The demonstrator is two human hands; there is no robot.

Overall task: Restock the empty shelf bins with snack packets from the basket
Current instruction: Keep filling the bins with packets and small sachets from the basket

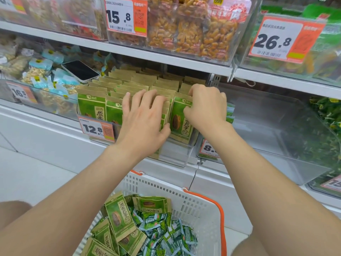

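Shelf bin (175,156), packets (92,108) upright, left hand (142,117) fingers spread, right hand (206,106) fingers pinching one.

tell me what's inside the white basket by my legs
Larger kraft-and-green seed packets lie on the left, a heap of small green and pale blue sachets on the right. The floor of the basket is buried under them, and the frame's edge cuts off its near end.

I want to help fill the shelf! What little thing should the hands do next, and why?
Probably push the green-and-brown paper packet, pinched by the right hand, down into the front row of the clear plastic bin. The left hand lies flat on the neighbouring packets, seemingly holding them aside for it.
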